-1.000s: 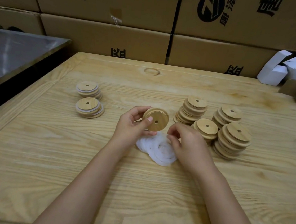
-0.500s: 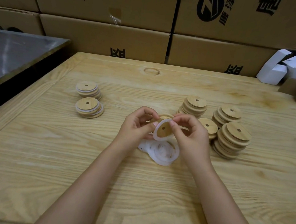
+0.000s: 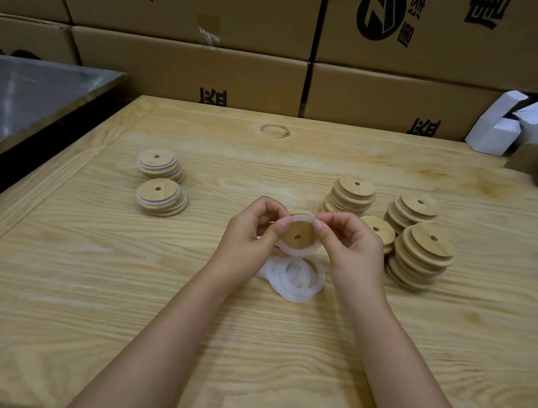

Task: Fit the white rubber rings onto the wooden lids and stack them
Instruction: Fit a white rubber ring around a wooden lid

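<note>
Lid [image 3: 299, 234], wooden, round, small hole in centre: being held tilted just above middle of tabletop [image 3: 152, 307], face turned toward camera. Wearing white rubber ring [image 3: 302, 252] around rim; seating at upper edge hidden by thumbs, cannot tell. Being pinched from both sides: left hand [image 3: 251, 235] curling fingers round left edge, thumb pressing on ring at top left; right hand [image 3: 352, 248] doing same at top right, thumb tip pinching ring against wood. Hovering directly over loose pile of white rings [image 3: 296, 282], lying on tabletop slightly nearer front edge, between both wrists. Sitting just right of hands, toward right edge: four stacks of bare lids [image 3: 424, 251], one short, three taller and leaning, crowding close together. Sitting well apart toward left edge: two short stacks of ringed lids [image 3: 160, 195], white bands showing between layers, one stack behind other. Standing beyond far edge: wall of printed cardboard cartons [image 3: 208, 73]. Lying by far right corner: small white boxes [image 3: 515, 125]. Running alongside left edge: grey metal surface [image 3: 25, 98].
</note>
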`<move>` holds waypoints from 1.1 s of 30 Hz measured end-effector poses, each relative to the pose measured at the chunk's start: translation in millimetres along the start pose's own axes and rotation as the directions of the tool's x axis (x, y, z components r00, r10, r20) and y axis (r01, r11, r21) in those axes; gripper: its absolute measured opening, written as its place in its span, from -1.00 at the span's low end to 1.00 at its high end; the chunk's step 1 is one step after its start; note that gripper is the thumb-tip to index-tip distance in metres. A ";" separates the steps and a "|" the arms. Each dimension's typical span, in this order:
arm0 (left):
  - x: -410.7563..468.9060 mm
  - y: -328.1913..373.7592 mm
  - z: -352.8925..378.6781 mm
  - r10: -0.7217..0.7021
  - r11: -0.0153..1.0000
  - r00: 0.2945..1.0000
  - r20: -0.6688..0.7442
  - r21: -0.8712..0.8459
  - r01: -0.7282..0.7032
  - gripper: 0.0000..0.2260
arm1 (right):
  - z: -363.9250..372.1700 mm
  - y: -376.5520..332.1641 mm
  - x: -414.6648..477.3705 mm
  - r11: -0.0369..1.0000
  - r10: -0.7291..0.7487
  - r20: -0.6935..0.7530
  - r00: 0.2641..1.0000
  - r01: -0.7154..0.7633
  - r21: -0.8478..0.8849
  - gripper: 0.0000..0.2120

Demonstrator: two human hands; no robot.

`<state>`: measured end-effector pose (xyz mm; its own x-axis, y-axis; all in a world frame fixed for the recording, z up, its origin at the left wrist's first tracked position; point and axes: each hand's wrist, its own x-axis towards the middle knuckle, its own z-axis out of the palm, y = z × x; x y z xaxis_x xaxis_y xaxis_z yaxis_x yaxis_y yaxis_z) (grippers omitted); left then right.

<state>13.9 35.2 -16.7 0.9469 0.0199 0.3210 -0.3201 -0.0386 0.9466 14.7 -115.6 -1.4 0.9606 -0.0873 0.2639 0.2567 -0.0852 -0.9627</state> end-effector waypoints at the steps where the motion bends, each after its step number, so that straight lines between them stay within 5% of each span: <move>1: -0.4 0.3 0.1 0.007 1.000 1.000 0.002 0.014 -0.007 -0.91 | -0.4 0.2 -0.1 1.000 0.004 -0.002 1.000 -0.004 -0.001 -0.93; 11: -2.1 -0.2 -1.3 0.049 0.988 0.999 0.012 0.146 -0.051 -0.83 | -4.0 4.0 1.6 0.998 0.046 -0.002 0.999 -0.046 -0.045 -0.91; 33: -2.3 6.8 -4.6 -0.012 1.000 0.998 -0.068 0.014 0.013 -0.87 | -1.8 2.7 1.3 1.000 0.029 -0.005 1.000 -0.029 0.005 -0.86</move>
<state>9.4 39.5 -10.9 0.9461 0.0885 0.3114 -0.3078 -0.0524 0.9500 16.5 -117.8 -3.5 0.9670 -0.0946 0.2364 0.2296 -0.0778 -0.9702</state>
